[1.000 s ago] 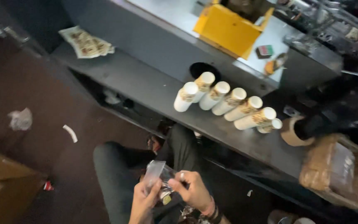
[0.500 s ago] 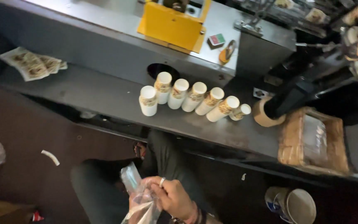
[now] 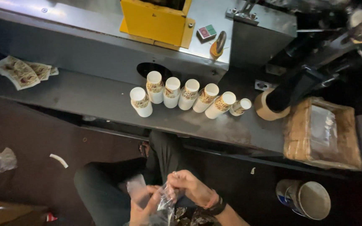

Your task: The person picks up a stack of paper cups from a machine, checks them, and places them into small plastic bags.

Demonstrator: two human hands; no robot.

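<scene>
Both my hands work a clear plastic bag over my lap at the bottom of the view. My left hand pinches the bag's lower left part. My right hand, with a dark band on its wrist, grips the bag's top edge. On the grey metal shelf ahead stand several stacks of white paper cups with brown printed bands, set in a row.
A yellow box sits on the machine top, with a small red and green box beside it. Printed flat sheets lie at the shelf's left. A brown wrapped bundle, a tape roll and a metal can are at right.
The view has swung left and down, so the cups now sit at mid frame. My hands stay together on the plastic bag, lower in the view.
</scene>
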